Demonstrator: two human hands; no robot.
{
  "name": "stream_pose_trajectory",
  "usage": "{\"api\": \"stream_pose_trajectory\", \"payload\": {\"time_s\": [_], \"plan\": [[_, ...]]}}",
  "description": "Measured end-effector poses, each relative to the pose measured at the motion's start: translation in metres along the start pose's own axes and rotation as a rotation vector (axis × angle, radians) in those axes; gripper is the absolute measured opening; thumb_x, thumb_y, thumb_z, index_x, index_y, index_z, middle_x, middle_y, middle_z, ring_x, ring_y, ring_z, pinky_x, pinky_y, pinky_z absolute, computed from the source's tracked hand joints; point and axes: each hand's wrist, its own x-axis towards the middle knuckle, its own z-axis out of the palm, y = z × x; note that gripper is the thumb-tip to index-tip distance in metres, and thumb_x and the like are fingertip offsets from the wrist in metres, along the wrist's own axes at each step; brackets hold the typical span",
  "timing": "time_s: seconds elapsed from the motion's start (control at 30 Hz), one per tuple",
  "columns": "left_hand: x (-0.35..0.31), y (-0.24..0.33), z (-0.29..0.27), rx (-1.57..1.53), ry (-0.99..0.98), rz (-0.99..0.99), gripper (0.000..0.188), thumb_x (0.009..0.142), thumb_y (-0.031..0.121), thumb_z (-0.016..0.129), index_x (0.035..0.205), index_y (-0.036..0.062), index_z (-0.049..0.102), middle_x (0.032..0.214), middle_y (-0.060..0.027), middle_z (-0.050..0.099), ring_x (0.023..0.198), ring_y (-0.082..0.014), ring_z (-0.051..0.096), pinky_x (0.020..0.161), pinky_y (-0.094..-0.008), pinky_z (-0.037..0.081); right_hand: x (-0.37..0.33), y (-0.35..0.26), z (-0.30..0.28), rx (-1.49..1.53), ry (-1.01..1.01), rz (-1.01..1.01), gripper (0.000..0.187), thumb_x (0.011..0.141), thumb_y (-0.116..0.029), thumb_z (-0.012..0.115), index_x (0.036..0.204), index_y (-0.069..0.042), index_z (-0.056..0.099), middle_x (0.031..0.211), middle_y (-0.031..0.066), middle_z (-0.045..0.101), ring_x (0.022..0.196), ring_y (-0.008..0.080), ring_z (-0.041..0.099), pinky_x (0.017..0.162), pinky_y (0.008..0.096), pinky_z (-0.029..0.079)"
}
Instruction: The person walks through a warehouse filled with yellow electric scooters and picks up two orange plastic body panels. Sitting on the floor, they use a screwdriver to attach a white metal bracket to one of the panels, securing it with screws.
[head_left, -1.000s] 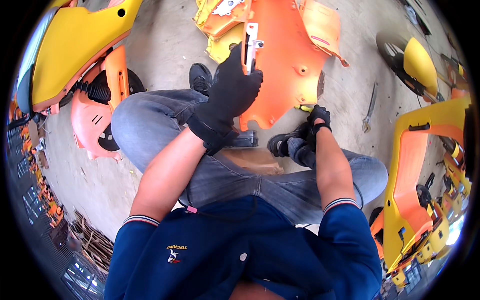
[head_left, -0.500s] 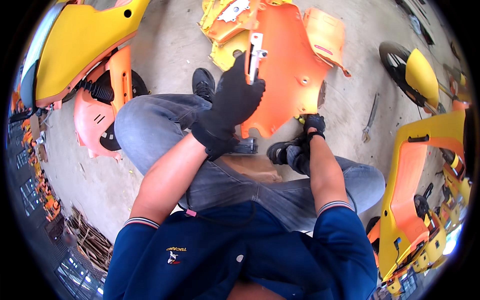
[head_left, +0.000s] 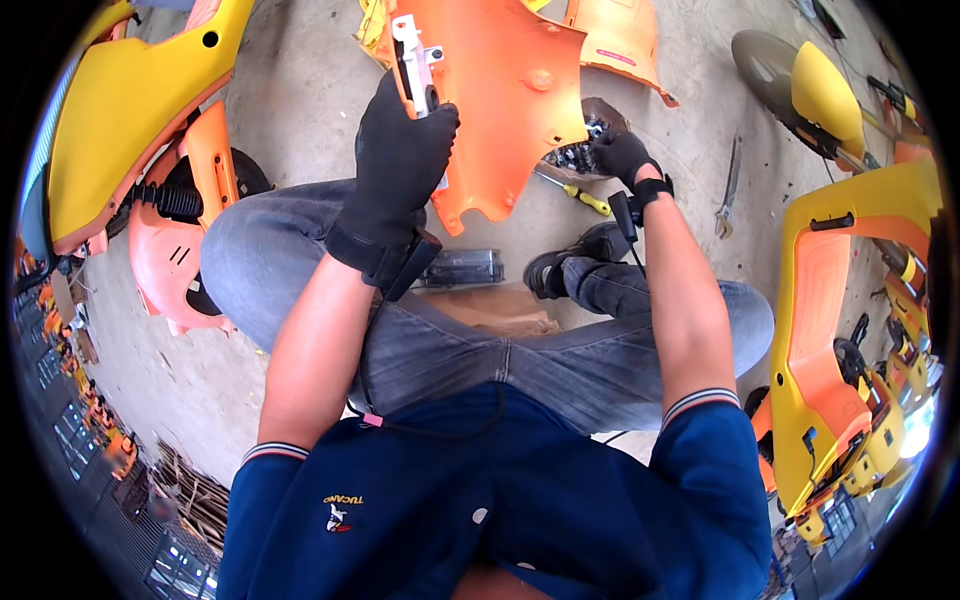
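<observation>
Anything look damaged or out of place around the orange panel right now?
Nothing looks plainly damaged. The orange panel is held tilted off the floor by the left hand, while the right hand reaches into a bowl of small parts behind its edge. A yellow-handled screwdriver and a wrench lie loose on the concrete.

I see bright, even daylight with soft shadows under the knees on the concrete floor (head_left: 300,90); the centre is sharp, the fisheye bends everything toward the black rim, and a pale glare washes out the lower right edge
</observation>
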Motion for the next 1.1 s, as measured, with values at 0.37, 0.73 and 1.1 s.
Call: {"api": "stream_pose_trajectory", "payload": {"time_s": [0.37, 0.73, 1.1], "plan": [[0.000, -0.015, -0.003, -0.043, 0.036, -0.026, 0.033, 0.081, 0.009, 0.063, 0.111, -0.0009, 0.057, 0.076, -0.0095, 0.065, 0.062, -0.0196, 0.064, 0.060, -0.0364, 0.052, 0.046, 0.016, 0.066, -0.383, 0.129, 0.184, 0.041, 0.085, -0.029, 0.066, 0.124, -0.018, 0.064, 0.118, 0.0149, 0.068, 0.110, 0.0339, 0.065, 0.092, 0.0439, 0.052], [-0.012, 0.000, 0.012, -0.017, -0.020, 0.028, 0.044, 0.084, 0.007, 0.063, 0.125, -0.0018, 0.049, 0.082, -0.0119, 0.062, 0.065, -0.0196, 0.062, 0.059, -0.0344, 0.051, 0.024, -0.016, 0.058, -0.280, 0.149, 0.236, 0.050, 0.094, -0.043, 0.051, 0.131, -0.011, 0.060, 0.129, 0.0195, 0.062, 0.120, 0.0364, 0.060, 0.098, 0.0457, 0.049], [-0.018, -0.012, 0.021, 0.007, -0.083, 0.184, 0.052, 0.080, 0.007, 0.061, 0.129, -0.0027, 0.045, 0.100, -0.0288, 0.063, 0.091, -0.0470, 0.062, 0.077, -0.0533, 0.050, 0.031, 0.053, -0.020, 0.106, -0.071, -0.122, 0.034, 0.087, -0.037, 0.070, 0.102, -0.006, 0.073, 0.100, 0.0159, 0.073, 0.087, 0.0232, 0.069, 0.077, 0.0359, 0.054]]}}
